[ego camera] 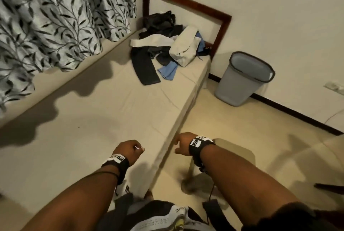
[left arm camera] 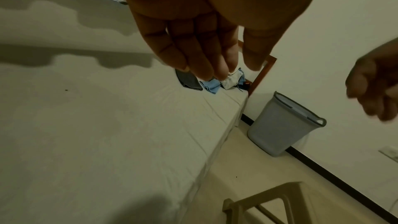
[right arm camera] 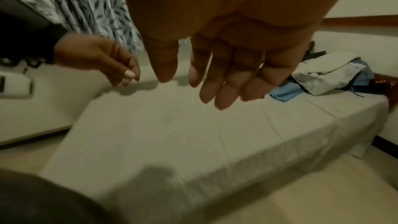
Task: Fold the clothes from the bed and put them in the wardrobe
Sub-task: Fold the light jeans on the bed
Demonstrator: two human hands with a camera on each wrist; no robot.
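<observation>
Both hands are hanging empty over the near end of the bed (ego camera: 96,111): the left hand (ego camera: 128,151) is relaxed with fingers loosely together, and the right hand (ego camera: 183,144), out past the bed's right edge, is likewise slack and gripping nothing. The clothes (ego camera: 163,48) are lying in a tangled heap at the far end, well apart from both hands. Judging from the tangle, pulling one piece could be dragging others along, and those at the right edge could be sliding off toward the bin (ego camera: 243,79) on the floor. No wardrobe is showing, so the carrying route cannot be told.
</observation>
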